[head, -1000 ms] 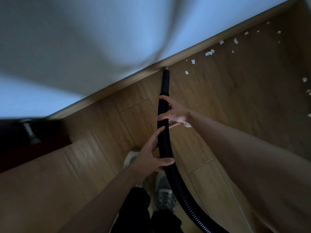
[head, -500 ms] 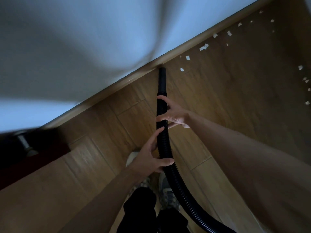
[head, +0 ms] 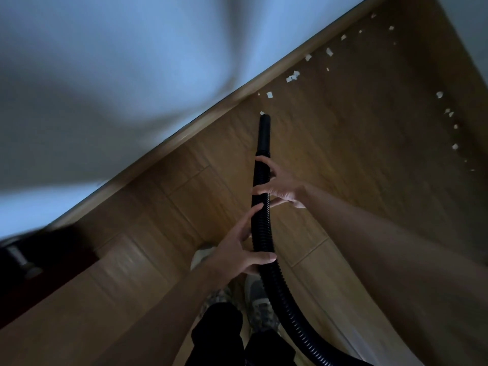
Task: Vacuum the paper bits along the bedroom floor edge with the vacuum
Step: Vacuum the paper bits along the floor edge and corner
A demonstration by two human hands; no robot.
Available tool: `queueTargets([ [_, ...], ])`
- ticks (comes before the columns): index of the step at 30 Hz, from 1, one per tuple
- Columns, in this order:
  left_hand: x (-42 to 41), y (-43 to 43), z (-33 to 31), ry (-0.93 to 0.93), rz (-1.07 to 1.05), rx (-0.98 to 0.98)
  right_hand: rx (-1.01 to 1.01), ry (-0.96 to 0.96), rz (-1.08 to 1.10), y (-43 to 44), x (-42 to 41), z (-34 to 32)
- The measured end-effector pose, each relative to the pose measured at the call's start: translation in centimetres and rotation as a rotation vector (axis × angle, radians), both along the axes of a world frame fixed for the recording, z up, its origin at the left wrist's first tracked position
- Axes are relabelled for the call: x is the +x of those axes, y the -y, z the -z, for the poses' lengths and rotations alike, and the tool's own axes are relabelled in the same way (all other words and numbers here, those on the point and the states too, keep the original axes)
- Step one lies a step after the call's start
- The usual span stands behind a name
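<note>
We grip the black vacuum hose point(head: 261, 233) at the centre of the frame with both hands. Our right hand point(head: 280, 186) curls its fingers round it higher up, and our left hand point(head: 237, 249) clasps it just below, thumb across the ribs. The nozzle point(head: 264, 133) points toward the baseboard point(head: 211, 114), its tip just beside one paper bit point(head: 261, 113). More paper bits point(head: 290, 78) trail along the floor point(head: 343, 154) edge toward the upper right.
</note>
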State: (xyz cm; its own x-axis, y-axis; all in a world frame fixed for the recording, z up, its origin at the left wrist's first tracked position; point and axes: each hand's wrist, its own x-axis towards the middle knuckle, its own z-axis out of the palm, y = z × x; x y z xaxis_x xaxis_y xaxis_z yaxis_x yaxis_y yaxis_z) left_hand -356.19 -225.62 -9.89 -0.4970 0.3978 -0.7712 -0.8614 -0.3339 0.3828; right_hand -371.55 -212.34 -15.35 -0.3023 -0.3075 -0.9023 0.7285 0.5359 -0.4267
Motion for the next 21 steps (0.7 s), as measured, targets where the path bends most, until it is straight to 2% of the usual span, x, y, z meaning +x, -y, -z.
queueTargets([
  [21, -2.7, 0.2, 0.3, -0.028, -0.050, -0.081, -0.024, -0.022, -0.037, 2.1, -3.3, 0.5],
])
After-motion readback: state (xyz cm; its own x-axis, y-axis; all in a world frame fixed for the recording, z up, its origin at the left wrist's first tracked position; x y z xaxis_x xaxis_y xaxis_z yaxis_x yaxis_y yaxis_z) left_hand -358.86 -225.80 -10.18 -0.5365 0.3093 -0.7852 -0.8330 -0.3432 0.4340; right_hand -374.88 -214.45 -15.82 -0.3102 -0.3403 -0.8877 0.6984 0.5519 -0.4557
